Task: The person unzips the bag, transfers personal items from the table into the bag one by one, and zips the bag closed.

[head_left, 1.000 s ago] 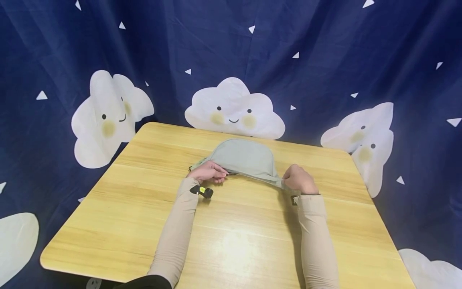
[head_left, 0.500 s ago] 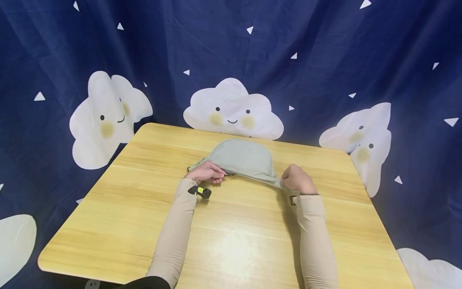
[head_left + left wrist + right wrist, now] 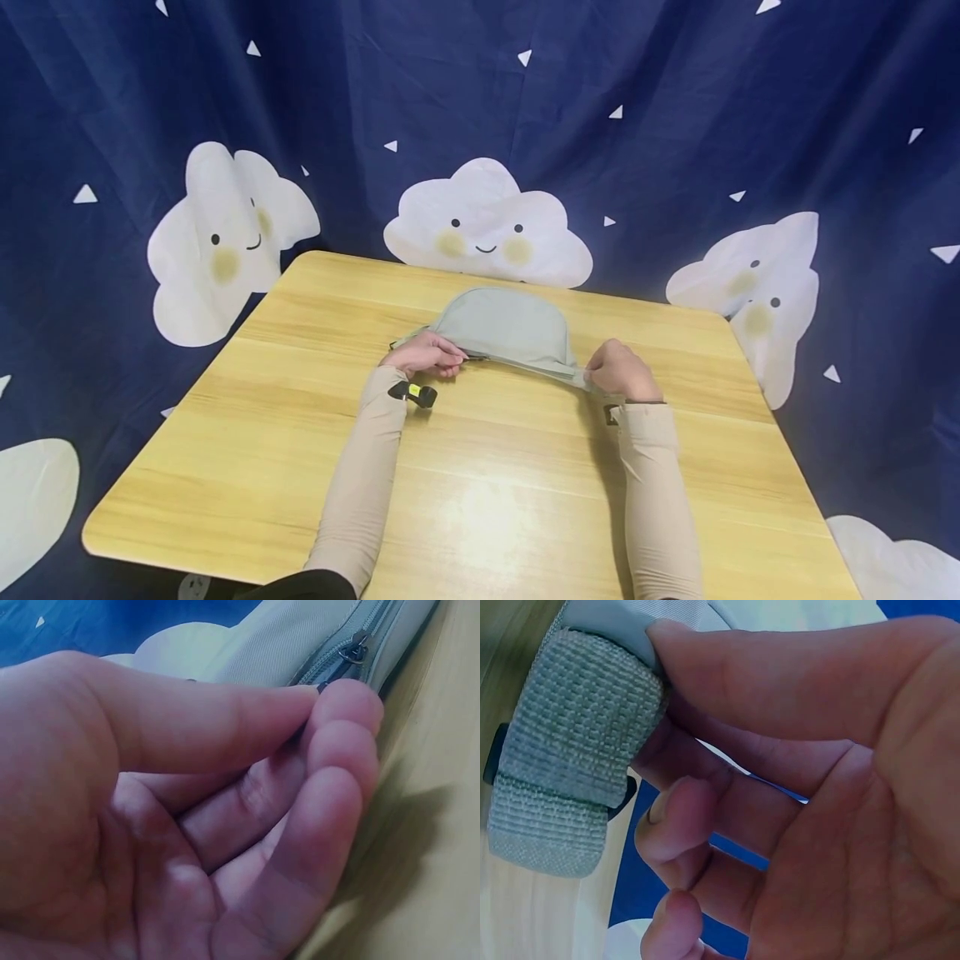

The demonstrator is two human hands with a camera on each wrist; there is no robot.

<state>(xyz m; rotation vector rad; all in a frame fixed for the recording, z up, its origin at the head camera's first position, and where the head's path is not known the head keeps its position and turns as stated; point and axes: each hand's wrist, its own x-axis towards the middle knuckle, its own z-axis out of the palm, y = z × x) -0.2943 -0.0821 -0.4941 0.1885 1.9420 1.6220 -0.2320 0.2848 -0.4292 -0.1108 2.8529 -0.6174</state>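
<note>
A pale grey-green waist bag [image 3: 510,325] lies near the far side of the table, its curved edge away from me. At its near edge my left hand [image 3: 426,353] pinches a dark zip pull between thumb and forefinger. The metal zip slider [image 3: 355,649] shows just past those fingertips in the left wrist view. My right hand [image 3: 621,371] grips the bag's right end between thumb and fingers, beside the folded webbing strap [image 3: 585,712]. The right hand's last fingers are loosely curled. Most of the pull is hidden by the left fingers.
The wooden table [image 3: 495,500] has rounded corners and stretches toward me under both forearms. Behind it hangs a dark blue curtain [image 3: 337,75] with white clouds and triangles. A small black wrist device [image 3: 412,393] is on the left sleeve.
My left hand has shifted slightly left along the bag's near edge with the zip pull. The right hand keeps its grip on the right end, and the bag stays in place.
</note>
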